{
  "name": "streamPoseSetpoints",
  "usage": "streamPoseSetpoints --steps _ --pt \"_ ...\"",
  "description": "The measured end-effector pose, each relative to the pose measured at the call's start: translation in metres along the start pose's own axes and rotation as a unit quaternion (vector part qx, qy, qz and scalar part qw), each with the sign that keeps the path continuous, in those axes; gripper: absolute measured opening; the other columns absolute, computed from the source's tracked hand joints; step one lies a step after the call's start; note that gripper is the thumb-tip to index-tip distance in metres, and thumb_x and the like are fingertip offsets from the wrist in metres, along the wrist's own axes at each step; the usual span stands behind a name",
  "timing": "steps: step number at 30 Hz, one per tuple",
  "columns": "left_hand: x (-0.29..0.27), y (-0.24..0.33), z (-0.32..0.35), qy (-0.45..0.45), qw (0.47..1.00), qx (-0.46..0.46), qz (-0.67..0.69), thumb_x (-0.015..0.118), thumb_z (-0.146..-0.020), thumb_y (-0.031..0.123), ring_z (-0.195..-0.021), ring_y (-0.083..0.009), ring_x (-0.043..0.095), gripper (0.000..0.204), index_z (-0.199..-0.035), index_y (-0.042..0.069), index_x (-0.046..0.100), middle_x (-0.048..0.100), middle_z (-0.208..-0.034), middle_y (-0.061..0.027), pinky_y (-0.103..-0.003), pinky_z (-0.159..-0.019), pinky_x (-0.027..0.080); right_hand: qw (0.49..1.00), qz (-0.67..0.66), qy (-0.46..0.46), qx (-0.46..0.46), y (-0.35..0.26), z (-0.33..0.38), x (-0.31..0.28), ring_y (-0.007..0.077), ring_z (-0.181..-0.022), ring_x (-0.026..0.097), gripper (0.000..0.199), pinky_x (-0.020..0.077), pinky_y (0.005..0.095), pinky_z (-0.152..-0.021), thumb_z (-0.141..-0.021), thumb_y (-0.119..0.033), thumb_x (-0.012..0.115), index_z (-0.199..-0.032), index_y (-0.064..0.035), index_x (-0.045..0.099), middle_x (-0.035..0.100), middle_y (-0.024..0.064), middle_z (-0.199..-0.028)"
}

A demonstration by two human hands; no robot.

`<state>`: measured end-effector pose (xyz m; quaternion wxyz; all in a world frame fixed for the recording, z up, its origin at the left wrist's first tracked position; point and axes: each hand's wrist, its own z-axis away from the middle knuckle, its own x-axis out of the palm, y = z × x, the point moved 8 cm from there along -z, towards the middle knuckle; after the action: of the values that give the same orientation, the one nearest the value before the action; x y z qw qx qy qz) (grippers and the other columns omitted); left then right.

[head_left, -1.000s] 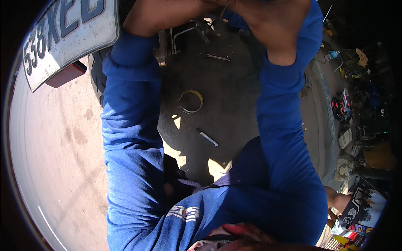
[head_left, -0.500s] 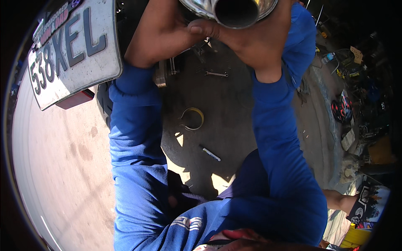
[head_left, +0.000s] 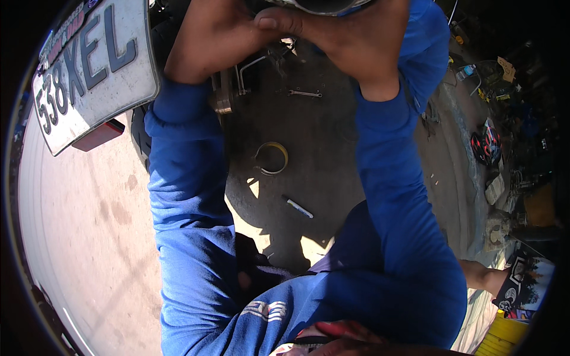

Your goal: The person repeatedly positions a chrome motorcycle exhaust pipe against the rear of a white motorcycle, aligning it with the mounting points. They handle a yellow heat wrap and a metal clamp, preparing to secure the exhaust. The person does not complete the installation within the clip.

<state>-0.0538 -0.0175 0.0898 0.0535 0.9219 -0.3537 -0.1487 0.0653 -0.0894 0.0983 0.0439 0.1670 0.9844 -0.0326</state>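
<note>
At the top edge both my hands are closed around the end of a shiny metal exhaust muffler (head_left: 325, 8), most of which lies beyond the picture. My left hand (head_left: 217, 43) grips its left side and my right hand (head_left: 363, 46) its right side. The right thumb reaches across to the left hand below the round rim. Fingers on the far side are hidden. Under my arms, on the dark floor, lie a combination wrench (head_left: 304, 94), a yellowish open band clamp (head_left: 285, 158) and a white marker (head_left: 300, 208).
A white licence plate (head_left: 101, 74) with a red reflector (head_left: 100, 136) juts in close to my left forearm, a tyre (head_left: 140, 135) behind it. Another person's blue sleeve (head_left: 426, 56) is beside my right hand. Tools and clutter, including a bottle (head_left: 466, 72), line the right side.
The muffler and both hands have shifted up in the picture, so less of the muffler's opening shows. The plate and the floor items also sit slightly higher or further left. My grip stays the same.
</note>
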Motion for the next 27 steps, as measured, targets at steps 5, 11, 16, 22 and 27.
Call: streamPoseSetpoints --steps 5,11,16,22,27 --pt "-0.004 -0.002 -0.001 -0.001 0.999 0.012 -0.049 0.092 -0.077 0.029 -0.144 -0.0278 0.040 0.119 -0.160 0.000 0.012 0.036 -0.156 -0.0180 -0.043 -0.120 0.033 1.000 0.023 -0.016 -0.004 -0.005 -0.001 0.000 0.0254 -0.128 0.056 0.111 0.0457 0.0377 -0.111 -0.063 -0.015 0.099 -0.150 0.0044 0.031 0.053 0.0162 -0.139" --pt "-0.003 0.000 -0.001 -0.006 0.998 0.009 -0.060 0.093 -0.075 0.030 -0.144 -0.0278 0.040 0.121 -0.159 0.000 0.013 0.037 -0.156 -0.0175 -0.043 -0.120 0.033 1.000 -0.021 0.005 0.004 0.002 0.001 -0.001 0.0256 -0.128 0.056 0.111 0.0459 0.0383 -0.111 -0.065 -0.015 0.098 -0.149 0.0048 0.030 0.053 0.0167 -0.139" --pt "-0.005 -0.002 0.001 -0.004 0.998 0.004 -0.066 0.093 -0.075 0.030 -0.144 -0.0274 0.041 0.120 -0.159 0.000 0.013 0.038 -0.156 -0.0172 -0.043 -0.120 0.033 1.000 -0.026 0.002 0.007 0.004 0.002 0.000 0.0260 -0.130 0.055 0.111 0.0452 0.0390 -0.111 -0.066 -0.017 0.098 -0.150 0.0041 0.029 0.052 0.0173 -0.140" --pt "-0.003 -0.004 0.001 -0.002 0.998 -0.057 -0.039 0.090 -0.075 0.025 -0.146 -0.0289 0.038 0.120 -0.160 0.000 0.010 0.035 -0.158 -0.0184 -0.043 -0.122 0.030 0.997 0.003 0.005 0.075 -0.003 0.003 -0.002 0.0272 -0.133 0.053 0.117 0.0416 0.0402 -0.114 -0.063 -0.021 0.100 -0.152 0.0028 0.027 0.050 0.0172 -0.145" --pt "-0.006 -0.006 0.008 0.029 0.992 -0.114 0.043 0.087 -0.076 0.025 -0.151 -0.0302 0.031 0.120 -0.161 0.004 0.005 0.029 -0.162 -0.0181 -0.045 -0.124 0.026 0.995 -0.029 0.010 0.097 0.004 0.009 -0.004 0.0275 -0.137 0.050 0.123 0.0385 0.0415 -0.117 -0.061 -0.020 0.101 -0.155 0.0006 0.024 0.049 0.0158 -0.148"
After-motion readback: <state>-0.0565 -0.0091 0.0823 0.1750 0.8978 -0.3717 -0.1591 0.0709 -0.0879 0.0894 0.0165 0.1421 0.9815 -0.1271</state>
